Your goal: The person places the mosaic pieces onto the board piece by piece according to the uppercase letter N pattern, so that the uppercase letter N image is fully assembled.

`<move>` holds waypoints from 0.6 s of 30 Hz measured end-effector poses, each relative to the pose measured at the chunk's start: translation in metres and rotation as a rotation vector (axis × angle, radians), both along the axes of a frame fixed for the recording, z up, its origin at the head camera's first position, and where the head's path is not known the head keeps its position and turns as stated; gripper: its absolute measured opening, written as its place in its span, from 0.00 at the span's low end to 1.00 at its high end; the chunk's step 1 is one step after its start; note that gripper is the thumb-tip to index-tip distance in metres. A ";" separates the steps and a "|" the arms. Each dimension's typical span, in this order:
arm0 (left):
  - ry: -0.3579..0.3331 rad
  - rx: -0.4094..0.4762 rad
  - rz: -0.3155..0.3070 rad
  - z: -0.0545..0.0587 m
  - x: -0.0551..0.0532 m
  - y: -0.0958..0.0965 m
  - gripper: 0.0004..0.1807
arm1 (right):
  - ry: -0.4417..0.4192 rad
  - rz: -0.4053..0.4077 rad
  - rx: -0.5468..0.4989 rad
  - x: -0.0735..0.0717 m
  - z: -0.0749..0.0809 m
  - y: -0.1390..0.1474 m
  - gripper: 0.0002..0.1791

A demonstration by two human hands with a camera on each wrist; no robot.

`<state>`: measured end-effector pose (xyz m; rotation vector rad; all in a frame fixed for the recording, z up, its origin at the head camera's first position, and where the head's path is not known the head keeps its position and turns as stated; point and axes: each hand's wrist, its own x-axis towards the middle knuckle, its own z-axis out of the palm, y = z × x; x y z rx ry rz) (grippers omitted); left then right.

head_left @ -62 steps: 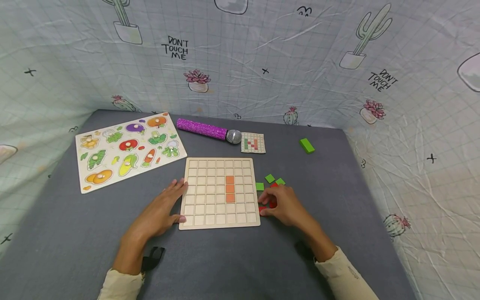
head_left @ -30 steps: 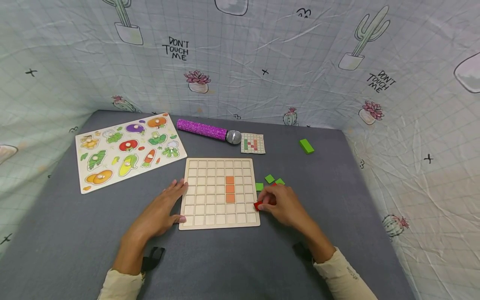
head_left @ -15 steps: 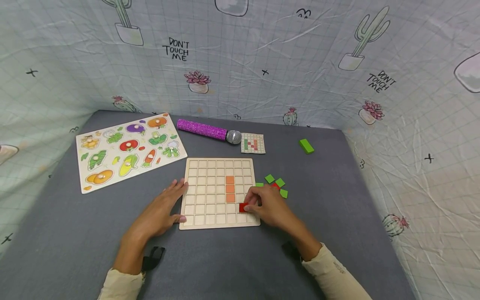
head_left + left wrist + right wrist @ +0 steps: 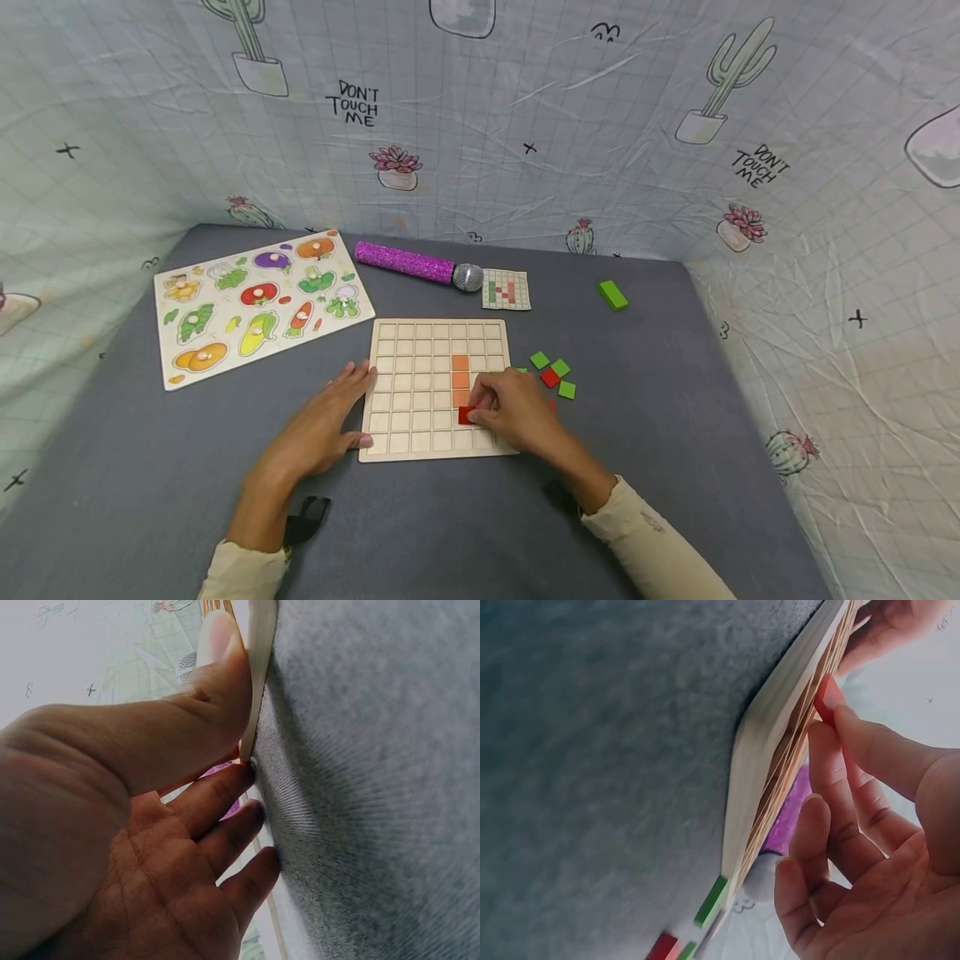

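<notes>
A wooden grid board point(image 4: 420, 400) lies on the grey table, with three orange tiles point(image 4: 461, 380) in a column of its cells. My right hand point(image 4: 513, 408) pinches a red tile point(image 4: 466, 415) between thumb and fingers, just below that column. In the right wrist view the red tile point(image 4: 828, 697) tilts at the fingertips, right at the board's surface. My left hand point(image 4: 322, 425) rests along the board's left edge, fingers straight and spread, thumb on the near left corner. The left wrist view shows the thumb point(image 4: 217, 682) over the board's edge.
Several loose green tiles point(image 4: 539, 360) and red tiles point(image 4: 550, 377) lie right of the board. Behind it are a small pattern card point(image 4: 506, 289), a purple glitter microphone point(image 4: 405, 260) and a vegetable puzzle board point(image 4: 232, 342). A green block point(image 4: 612, 295) lies at the back right.
My right hand picked up a red tile from the pile beside the board and carried it left over the board to below the orange column. The left hand stays in place.
</notes>
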<state>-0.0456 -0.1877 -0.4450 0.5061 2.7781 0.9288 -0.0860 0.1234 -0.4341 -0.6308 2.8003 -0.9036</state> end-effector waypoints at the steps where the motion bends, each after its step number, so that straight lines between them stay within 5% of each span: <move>1: 0.000 -0.001 0.000 0.000 0.000 0.000 0.52 | 0.000 0.004 0.001 0.000 0.000 -0.002 0.09; 18: -0.006 -0.016 0.012 -0.001 0.001 0.001 0.53 | 0.025 0.025 0.087 0.001 -0.003 -0.010 0.10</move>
